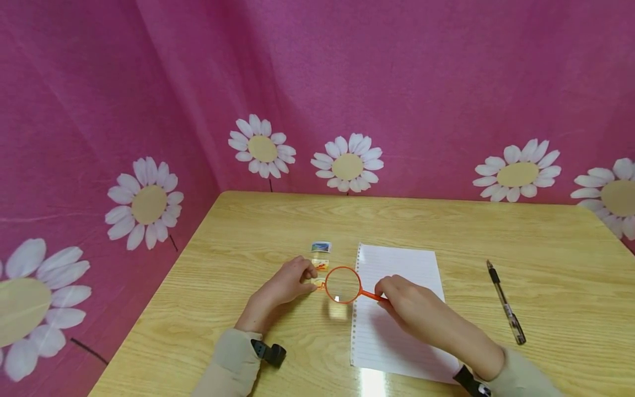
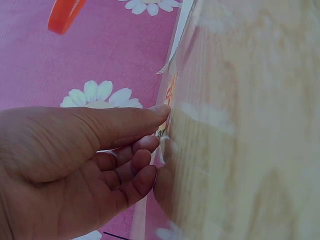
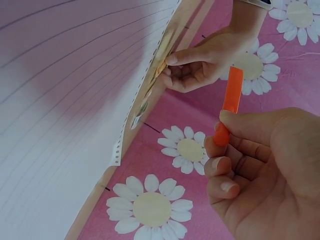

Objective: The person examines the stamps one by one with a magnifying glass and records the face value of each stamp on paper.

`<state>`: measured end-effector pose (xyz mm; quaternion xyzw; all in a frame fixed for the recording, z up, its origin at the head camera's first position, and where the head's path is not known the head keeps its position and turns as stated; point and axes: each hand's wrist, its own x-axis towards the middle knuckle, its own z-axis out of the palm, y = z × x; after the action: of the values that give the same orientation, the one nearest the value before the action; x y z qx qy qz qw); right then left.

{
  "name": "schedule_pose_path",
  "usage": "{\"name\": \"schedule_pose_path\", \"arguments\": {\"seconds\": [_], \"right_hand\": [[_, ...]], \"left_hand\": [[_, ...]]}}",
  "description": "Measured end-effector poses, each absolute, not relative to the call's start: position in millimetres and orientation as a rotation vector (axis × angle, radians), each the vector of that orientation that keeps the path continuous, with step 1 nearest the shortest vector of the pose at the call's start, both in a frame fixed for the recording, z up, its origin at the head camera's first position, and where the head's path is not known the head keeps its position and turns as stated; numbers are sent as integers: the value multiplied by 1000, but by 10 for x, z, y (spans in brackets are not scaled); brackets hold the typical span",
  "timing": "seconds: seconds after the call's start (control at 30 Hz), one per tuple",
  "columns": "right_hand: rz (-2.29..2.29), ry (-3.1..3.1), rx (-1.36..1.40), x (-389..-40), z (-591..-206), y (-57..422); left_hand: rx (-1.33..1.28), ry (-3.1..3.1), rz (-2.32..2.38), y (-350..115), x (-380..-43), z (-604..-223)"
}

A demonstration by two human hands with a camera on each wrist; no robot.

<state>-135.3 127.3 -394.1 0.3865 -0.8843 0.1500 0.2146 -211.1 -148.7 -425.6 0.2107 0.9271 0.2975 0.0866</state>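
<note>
My right hand (image 1: 412, 306) grips the handle of an orange magnifying glass (image 1: 367, 295) above the left edge of a lined sheet. Its round lens is just right of the nearest of three small stamp-like pictures. Near that stamp (image 1: 319, 284), my left hand (image 1: 288, 281) rests low over the table, thumb tip right at the stamp's left end and the other fingers loosely bent. The middle stamp (image 1: 321, 265) shows beside the index finger. Farthest back lies a blue-green stamp (image 1: 321, 247). In the right wrist view the orange handle (image 3: 233, 90) sits between thumb and fingers.
The lined sheet (image 1: 397, 264), with a punched left edge, lies under the right hand. A black pen (image 1: 505, 303) lies to its right on the wooden table (image 1: 198, 286). Behind and at the left hangs a pink curtain (image 1: 421, 82) with white daisies.
</note>
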Motion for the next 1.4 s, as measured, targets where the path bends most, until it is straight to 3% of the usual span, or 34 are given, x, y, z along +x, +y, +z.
{"name": "schedule_pose_path", "arguments": {"seconds": [1.4], "right_hand": [[371, -2440, 1125, -1353, -4003, 1058]], "left_hand": [[573, 2736, 902, -1486, -2142, -4257]]}}
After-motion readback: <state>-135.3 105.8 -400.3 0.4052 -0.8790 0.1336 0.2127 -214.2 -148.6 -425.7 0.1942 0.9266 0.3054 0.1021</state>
